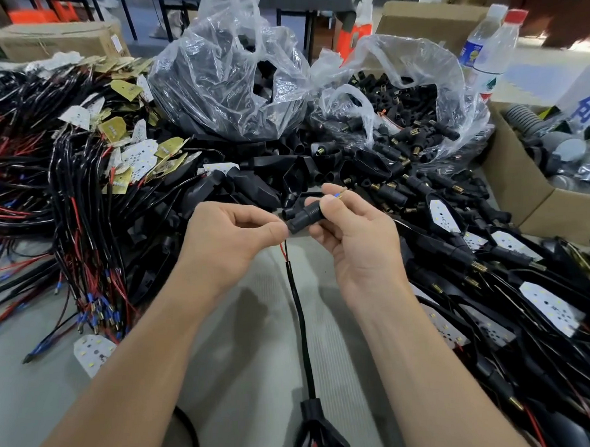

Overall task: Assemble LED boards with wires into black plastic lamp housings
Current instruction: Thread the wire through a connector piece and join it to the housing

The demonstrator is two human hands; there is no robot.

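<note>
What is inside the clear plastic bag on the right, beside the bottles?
Small black connectors with brass ends fill the clear bag. The bag's bottom and whatever lies deeper are hidden under the pile and the crumpled plastic.

The grey ribbed table top (245,330) shows only as a strip down the middle, with one black housing (318,436) at its near edge and a loose white LED board (95,353) off to the left. On the left, a tangle of red and black wires (80,236) sprawls beside a heap of LED boards (127,157). At the back, clear plastic bags (223,89) of black parts slump behind a pile of empty housings (250,188), and on the right, housings with boards fitted (517,272) lie heaped against a cardboard box (527,205).
</note>
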